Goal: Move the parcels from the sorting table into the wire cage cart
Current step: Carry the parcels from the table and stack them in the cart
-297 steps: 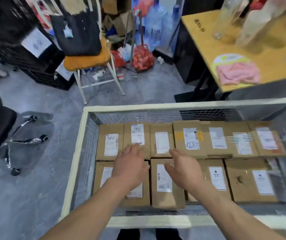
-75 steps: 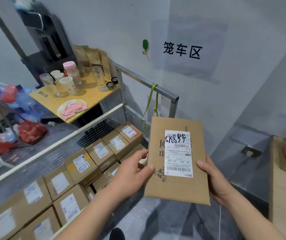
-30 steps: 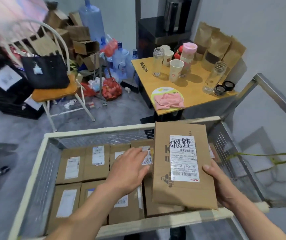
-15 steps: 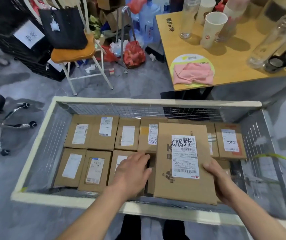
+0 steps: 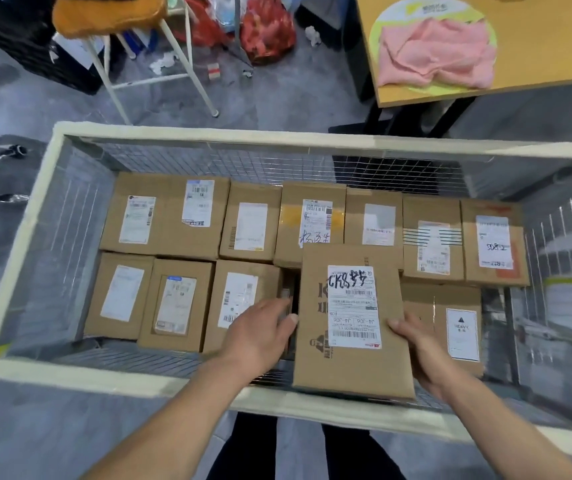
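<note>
Wire cage cart [image 5: 18,237] seen from above, full of brown parcels in two rows. Right hand [image 5: 423,351] grips the labelled flat parcel [image 5: 350,323] at its right edge, thumb on top, fingers curled under; parcel is inside the cart, near the front rail, over the front row. Left hand [image 5: 260,334] lies flat with fingers straight on a boxed parcel [image 5: 239,299] just left of the flat one. Wooden table [image 5: 537,64] with pink cloth [image 5: 433,53] beyond the cart's far rail.

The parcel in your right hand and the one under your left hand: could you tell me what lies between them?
Head view: only a dark narrow gap separates the held parcel from its neighbour.
</note>
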